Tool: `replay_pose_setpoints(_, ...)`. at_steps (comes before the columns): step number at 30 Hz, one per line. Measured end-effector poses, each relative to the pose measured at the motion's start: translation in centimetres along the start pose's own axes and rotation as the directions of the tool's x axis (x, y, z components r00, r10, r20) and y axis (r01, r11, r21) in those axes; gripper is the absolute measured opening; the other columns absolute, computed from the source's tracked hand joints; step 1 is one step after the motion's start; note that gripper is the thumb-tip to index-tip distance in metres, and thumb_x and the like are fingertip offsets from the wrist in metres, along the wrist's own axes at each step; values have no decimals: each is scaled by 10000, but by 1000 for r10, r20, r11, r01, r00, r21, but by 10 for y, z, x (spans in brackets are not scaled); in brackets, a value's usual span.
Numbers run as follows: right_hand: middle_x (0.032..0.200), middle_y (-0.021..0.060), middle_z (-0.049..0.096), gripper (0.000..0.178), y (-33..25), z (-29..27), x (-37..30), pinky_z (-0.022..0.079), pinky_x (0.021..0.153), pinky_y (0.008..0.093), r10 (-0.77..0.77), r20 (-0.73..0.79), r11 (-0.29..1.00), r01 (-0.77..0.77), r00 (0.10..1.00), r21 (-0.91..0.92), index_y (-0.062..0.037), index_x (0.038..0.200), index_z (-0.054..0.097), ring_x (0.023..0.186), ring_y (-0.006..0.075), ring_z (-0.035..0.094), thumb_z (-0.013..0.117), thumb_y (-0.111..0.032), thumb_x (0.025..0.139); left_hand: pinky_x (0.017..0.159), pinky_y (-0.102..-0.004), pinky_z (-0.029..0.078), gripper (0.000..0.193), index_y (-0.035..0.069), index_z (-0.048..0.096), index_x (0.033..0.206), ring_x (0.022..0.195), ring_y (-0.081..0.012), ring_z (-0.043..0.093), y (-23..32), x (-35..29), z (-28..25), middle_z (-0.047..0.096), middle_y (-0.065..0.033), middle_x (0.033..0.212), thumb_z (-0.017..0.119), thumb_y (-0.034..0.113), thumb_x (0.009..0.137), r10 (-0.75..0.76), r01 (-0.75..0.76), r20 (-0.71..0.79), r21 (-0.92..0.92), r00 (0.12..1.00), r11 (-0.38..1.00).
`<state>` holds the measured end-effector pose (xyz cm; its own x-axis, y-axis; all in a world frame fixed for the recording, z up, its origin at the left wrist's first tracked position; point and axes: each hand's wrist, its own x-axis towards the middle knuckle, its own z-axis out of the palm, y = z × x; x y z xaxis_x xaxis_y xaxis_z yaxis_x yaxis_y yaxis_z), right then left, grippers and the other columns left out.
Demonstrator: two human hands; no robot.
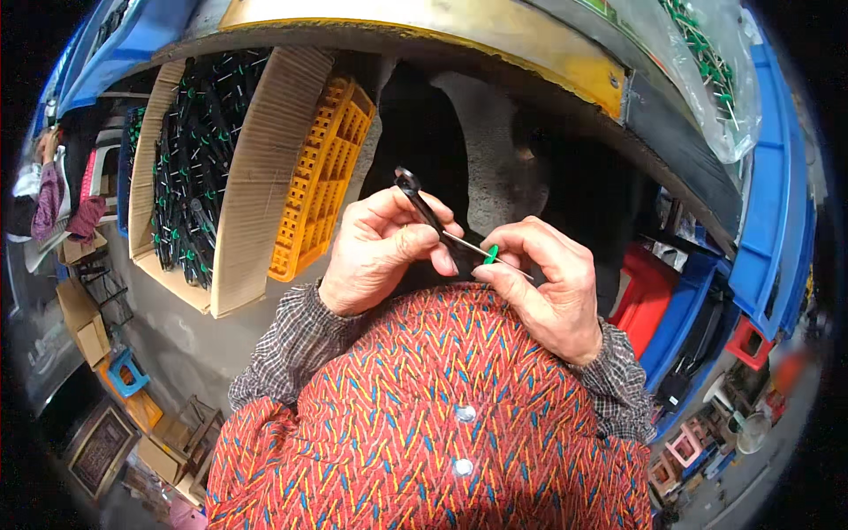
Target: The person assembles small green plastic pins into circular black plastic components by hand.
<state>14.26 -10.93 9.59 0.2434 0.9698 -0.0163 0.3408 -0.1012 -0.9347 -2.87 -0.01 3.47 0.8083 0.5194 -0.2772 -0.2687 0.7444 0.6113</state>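
Note:
In front of my chest my two hands work close together. My left hand (367,256) pinches a slim black plastic part (427,209) between thumb and fingers; its rounded upper end sticks up past the knuckles. The thumb and forefinger of my right hand (556,287) close on a thin metal rod with a green disc (491,254). That rod slants from the lower end of the black part to below my right fingertips. Whether the rod sits inside the black part or only touches it, I cannot tell.
An open cardboard box (265,168) of similar black parts stands left, beside an orange plastic crate (327,181). Ahead runs a worktable edge (424,22). A clear bag (742,128) of green-disc rods hangs at the right, near blue trays (767,203) and a red bin (649,296).

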Motion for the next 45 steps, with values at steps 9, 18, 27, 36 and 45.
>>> replay_pose_setpoints(9,720,80,547,179,4,12,9,427,503,288,-27,25,999,29,999,-44,4,881,610,567,163,546,729,-48,757,709,-363,569,221,-28,565,1086,740,-230,666,-9,0,-19,646,-189,991,611,44,883,-21,34,77,-174,997,984)
replay_pose_setpoints(18,710,60,555,175,6,15,14,417,537,251,12,23,998,-11,1000,-62,22,864,629,600,118,520,729,-25,729,704,-368,565,211,-25,577,1067,739,-234,664,-12,4,-26,648,-193,983,620,69,883,-13,25,79,-159,997,987)
replay_pose_setpoints(27,720,92,552,208,11,15,17,439,496,309,-32,19,997,33,999,-73,1,880,611,566,196,555,738,-37,719,698,-345,560,203,-27,588,1060,740,-225,664,-11,6,-25,652,-187,984,621,51,876,-29,38,64,-149,998,988)
replay_pose_setpoints(36,728,94,559,208,11,14,17,443,498,313,-20,30,996,23,999,-89,-3,882,612,566,199,556,737,-42,721,703,-332,562,161,-38,605,1025,740,-209,665,-11,8,-23,654,-179,969,607,9,871,-11,14,35,-80,999,997)
replay_pose_setpoints(45,678,37,536,167,11,10,17,369,496,224,55,71,998,-52,996,-42,29,861,627,567,68,480,723,-29,737,708,-303,561,165,-51,609,1010,748,-202,671,-5,6,-21,652,-179,969,601,-67,846,53,-48,-20,190,998,981)
